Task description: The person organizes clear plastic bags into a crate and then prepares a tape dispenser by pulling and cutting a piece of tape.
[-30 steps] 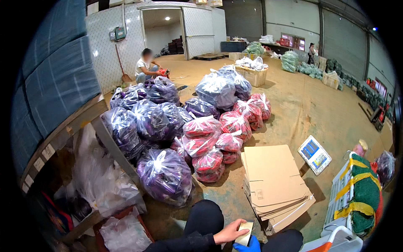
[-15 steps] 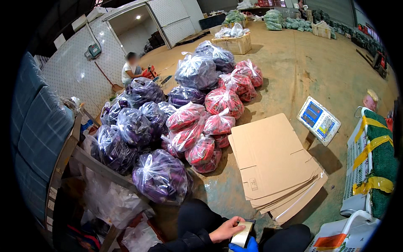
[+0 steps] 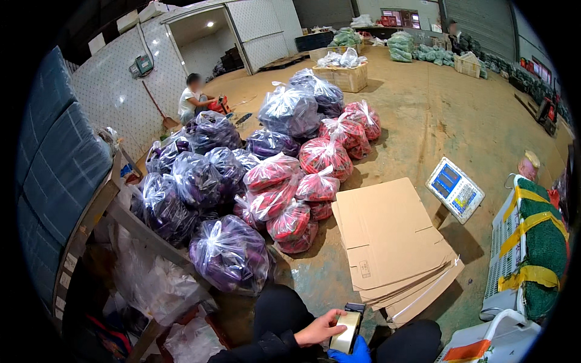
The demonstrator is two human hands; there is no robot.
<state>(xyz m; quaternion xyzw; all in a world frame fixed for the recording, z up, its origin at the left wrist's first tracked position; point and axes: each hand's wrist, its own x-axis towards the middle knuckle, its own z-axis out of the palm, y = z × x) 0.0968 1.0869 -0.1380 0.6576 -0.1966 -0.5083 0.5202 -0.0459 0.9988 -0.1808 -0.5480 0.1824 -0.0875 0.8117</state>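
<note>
Low in the view, between my knees, is a tape dispenser with a black end and a wide roll of yellowish clear tape (image 3: pixel 345 331). My bare left hand (image 3: pixel 318 330) pinches the roll's left side, thumb and fingers closed against it. From below and to the right, my right hand (image 3: pixel 353 353) in a blue glove grips the dispenser; part of this hand is cut off by the lower edge. Just ahead lies a stack of flat brown cardboard (image 3: pixel 393 236) on the floor, apart from both hands.
Clear bags of purple produce (image 3: pixel 230 254) and bags of red produce (image 3: pixel 290 224) are heaped ahead left. A scale display (image 3: pixel 455 189) stands beyond the cardboard. White crates (image 3: pixel 505 260) with green netting line the right. A person (image 3: pixel 192 100) crouches far left.
My hands and the tape dispenser have shifted slightly up and left, and the dispenser's black end shows more. The view has tilted a little. Both hands keep their hold.
</note>
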